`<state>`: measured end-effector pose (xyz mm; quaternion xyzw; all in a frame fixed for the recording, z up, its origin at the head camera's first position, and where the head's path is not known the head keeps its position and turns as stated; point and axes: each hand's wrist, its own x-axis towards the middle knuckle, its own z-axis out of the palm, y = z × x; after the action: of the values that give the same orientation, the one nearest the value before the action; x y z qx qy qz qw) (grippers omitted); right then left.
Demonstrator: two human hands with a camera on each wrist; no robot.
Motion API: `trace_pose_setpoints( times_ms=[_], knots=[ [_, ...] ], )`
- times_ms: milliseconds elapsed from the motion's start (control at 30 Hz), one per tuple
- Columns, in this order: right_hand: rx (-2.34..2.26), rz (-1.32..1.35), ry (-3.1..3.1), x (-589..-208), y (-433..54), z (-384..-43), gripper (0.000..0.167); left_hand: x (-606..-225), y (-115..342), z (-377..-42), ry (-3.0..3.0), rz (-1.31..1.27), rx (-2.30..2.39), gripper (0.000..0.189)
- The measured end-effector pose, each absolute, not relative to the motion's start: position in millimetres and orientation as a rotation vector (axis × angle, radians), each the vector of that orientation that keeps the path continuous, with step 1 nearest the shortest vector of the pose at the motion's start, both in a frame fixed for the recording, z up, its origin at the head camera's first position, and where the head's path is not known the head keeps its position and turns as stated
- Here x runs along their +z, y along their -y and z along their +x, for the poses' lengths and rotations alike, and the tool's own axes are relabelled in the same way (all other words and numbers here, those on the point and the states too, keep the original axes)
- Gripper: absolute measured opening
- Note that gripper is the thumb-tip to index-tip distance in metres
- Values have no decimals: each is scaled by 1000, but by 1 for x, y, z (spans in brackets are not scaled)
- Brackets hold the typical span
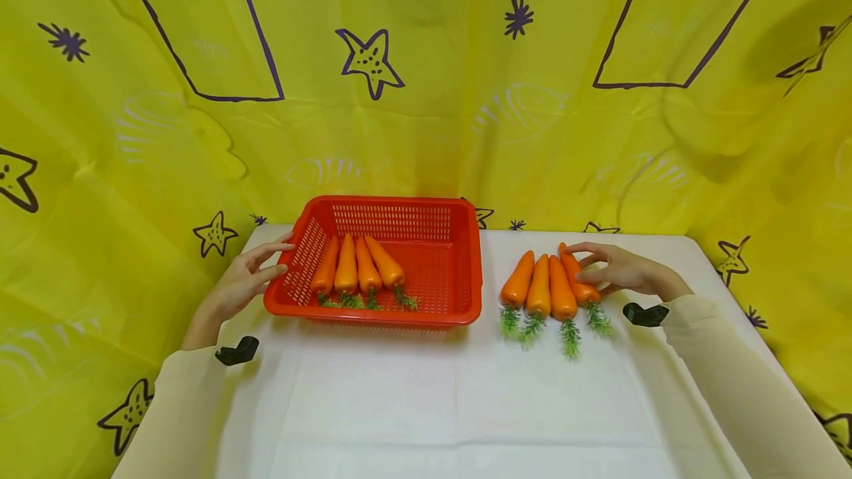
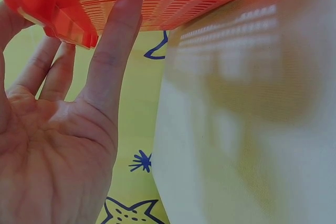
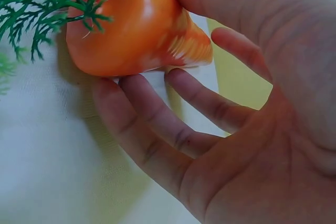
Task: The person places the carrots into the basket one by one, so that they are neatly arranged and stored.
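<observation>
My left hand is at the left end of a red plastic basket, its fingers fairly straight and its fingertips at the rim. In the left wrist view one finger lies against the basket's slotted outer wall. Several orange carrots with green tops lie side by side inside the basket, toward its left. On the right, my right hand holds the rightmost carrot of a row on the white table. The right wrist view shows its thumb and bent fingers on opposite sides of that carrot.
Several more carrots lie beside the held one, pointed ends away from me and leafy tops nearer. A white cloth covers the table. Yellow curtains with dark drawn stars hang close behind the table and at both sides.
</observation>
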<state>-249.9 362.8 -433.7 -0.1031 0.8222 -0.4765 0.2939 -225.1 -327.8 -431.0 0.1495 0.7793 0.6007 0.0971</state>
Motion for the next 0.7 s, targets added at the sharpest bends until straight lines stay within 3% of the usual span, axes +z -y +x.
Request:
trace_pose_setpoints(
  times_ms=[700],
  knots=[
    [-1259,-230,-2221,-434,-358,-246,77,-429,326,-224,-2322,436,1751,45]
  ],
)
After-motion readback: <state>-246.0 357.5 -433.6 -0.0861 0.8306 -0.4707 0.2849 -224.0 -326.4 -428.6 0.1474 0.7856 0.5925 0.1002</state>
